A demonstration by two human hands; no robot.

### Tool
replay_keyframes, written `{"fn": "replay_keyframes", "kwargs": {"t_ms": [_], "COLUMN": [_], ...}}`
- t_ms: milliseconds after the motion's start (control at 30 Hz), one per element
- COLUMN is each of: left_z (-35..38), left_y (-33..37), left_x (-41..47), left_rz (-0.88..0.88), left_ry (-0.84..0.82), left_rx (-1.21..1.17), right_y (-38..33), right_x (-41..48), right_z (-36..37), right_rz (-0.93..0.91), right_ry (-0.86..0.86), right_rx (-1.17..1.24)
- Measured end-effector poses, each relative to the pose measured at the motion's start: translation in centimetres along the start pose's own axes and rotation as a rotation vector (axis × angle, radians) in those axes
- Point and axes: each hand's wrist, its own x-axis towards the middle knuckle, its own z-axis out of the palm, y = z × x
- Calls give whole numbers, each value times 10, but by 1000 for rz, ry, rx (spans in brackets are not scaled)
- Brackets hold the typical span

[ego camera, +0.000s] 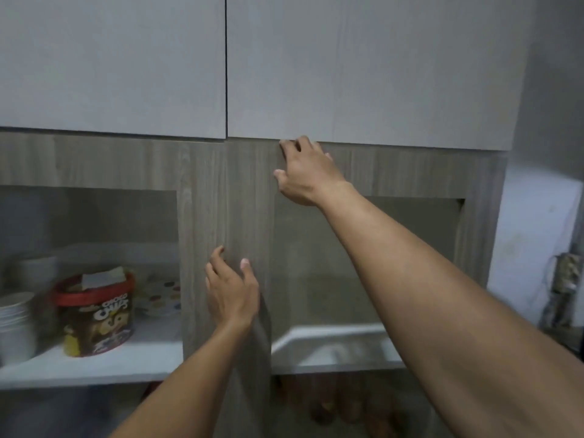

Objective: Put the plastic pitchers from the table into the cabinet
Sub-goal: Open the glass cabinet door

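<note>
I face a wall cabinet with two pale grey doors, the left door point(110, 64) and the right door point(373, 67), both closed. My right hand point(305, 173) reaches up with its fingertips at the bottom edge of the right door, near its left corner. My left hand point(230, 290) is lower, fingers apart, against the wood-grain upright point(248, 200) between two open shelves. Neither hand holds anything. No pitcher is in view.
The left open shelf point(104, 358) holds a red-lidded cereal tub point(98, 314), stacked white cups point(15, 324) and a dotted dish point(159, 294). A white shelf point(331, 346) lies in the right niche. Jars are dimly visible below. A white wall point(534, 248) stands at the right.
</note>
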Motion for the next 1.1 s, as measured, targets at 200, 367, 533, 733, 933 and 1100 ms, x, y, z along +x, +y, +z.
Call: {"fn": "replay_keyframes", "kwargs": {"t_ms": [200, 367, 533, 733, 933, 1100], "left_z": [-34, -63, -97, -129, -160, -170], "left_y": [7, 10, 28, 54, 93, 133], "left_x": [-37, -69, -102, -144, -206, -256], "left_rz": [-44, 72, 159, 258, 342, 467], "left_ry": [-77, -70, -65, -111, -185, -315], "left_rx": [57, 56, 102, 60, 10, -125], "right_y": [3, 7, 4, -3, -14, -12], "right_x": [-32, -61, -98, -154, -214, -257], "right_z": [-27, -47, -79, -126, -188, -246], "right_rz": [-50, -90, -69, 32, 50, 95], "right_ry": [-29, 0, 6, -59, -26, 0], "right_rx": [44, 103, 137, 136, 154, 122]}}
